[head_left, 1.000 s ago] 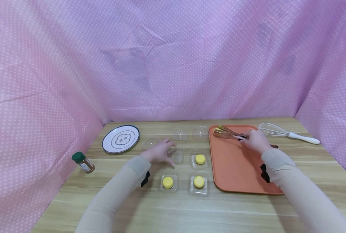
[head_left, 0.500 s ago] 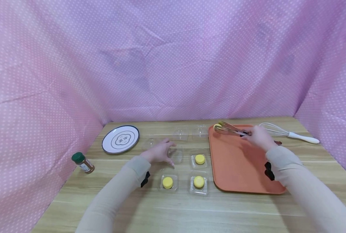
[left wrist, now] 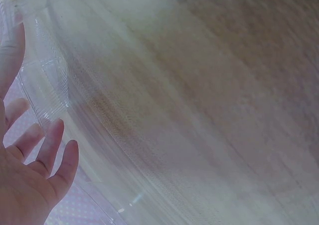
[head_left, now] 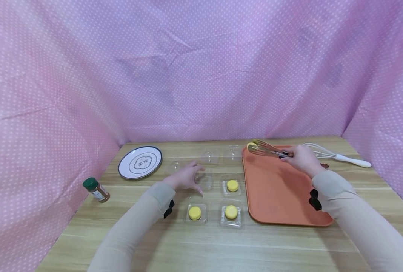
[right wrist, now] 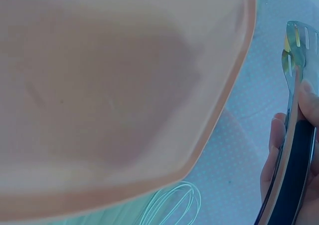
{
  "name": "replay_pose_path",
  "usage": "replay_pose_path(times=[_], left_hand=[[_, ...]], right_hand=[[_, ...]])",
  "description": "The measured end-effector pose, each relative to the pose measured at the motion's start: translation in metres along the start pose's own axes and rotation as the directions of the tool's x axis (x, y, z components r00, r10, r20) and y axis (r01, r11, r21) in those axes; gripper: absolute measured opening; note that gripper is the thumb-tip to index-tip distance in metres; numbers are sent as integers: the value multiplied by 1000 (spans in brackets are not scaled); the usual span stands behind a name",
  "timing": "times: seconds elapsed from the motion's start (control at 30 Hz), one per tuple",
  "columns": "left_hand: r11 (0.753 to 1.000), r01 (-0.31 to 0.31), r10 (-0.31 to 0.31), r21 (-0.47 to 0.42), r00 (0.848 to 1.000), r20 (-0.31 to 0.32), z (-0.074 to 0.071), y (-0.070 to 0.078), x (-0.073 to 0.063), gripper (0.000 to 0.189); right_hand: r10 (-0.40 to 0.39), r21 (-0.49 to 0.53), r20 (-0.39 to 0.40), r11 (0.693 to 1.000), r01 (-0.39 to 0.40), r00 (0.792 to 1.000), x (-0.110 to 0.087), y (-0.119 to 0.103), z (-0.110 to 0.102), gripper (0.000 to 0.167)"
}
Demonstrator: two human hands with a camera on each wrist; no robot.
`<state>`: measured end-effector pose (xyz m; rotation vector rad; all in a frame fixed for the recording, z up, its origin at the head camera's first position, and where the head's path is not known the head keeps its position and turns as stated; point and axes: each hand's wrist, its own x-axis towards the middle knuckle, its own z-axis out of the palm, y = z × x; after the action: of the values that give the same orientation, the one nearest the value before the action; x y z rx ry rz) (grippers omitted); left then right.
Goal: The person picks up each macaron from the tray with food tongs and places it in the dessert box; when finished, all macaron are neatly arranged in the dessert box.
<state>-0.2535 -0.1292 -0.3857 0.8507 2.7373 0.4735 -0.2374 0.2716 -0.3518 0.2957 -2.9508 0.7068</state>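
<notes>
My right hand (head_left: 303, 158) grips metal serving tongs (head_left: 269, 149) with slotted heads and dark handles. A yellow macaron (head_left: 250, 145) sits at the tongs' heads, over the far left corner of the orange tray (head_left: 276, 196). In the right wrist view, yellow shows between the tongs' heads (right wrist: 297, 43). My left hand (head_left: 185, 177) has its thumb and fingers spread at the left side of a clear plastic box (head_left: 205, 182). Its loosely extended fingers are beside clear plastic (left wrist: 55, 85) in the left wrist view. Three nearby clear boxes each hold a yellow macaron (head_left: 232, 185).
More clear boxes (head_left: 209, 155) stand toward the back. A white plate (head_left: 140, 162) with a blue rim lies at left, beyond a green-capped spice jar (head_left: 97, 190). A white whisk (head_left: 352, 161) lies right of the tray. Pink dotted cloth (head_left: 201, 75) encloses the table.
My right hand has moved slightly right and away from me with the tongs. The macaron at their heads has risen from the tray's corner. The left hand has kept its place.
</notes>
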Motion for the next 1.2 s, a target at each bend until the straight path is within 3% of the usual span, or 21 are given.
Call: replay_pose_path(times=[0.27,0.73,0.97,1.2], left_hand=[[1000,-11,11,8,1000,-2,-2,1,0,90],[1000,10,-9,-10,1000,10,-4,2,0,89],[1000,11,-11,-13,1000,9,-3,2,-1,89],[1000,6,-6,-5,1000,10,-1,1,-1,90]], right_hand=[[-27,9,-17,1000,27,999,-3,-5,0,43],[-36,27,20,999,35,999,-5,-24,7,42],[-119,41,-11,992,119,993,-5,-30,18,39],[-130,89,8,988,128,992,-8,-43,29,36]])
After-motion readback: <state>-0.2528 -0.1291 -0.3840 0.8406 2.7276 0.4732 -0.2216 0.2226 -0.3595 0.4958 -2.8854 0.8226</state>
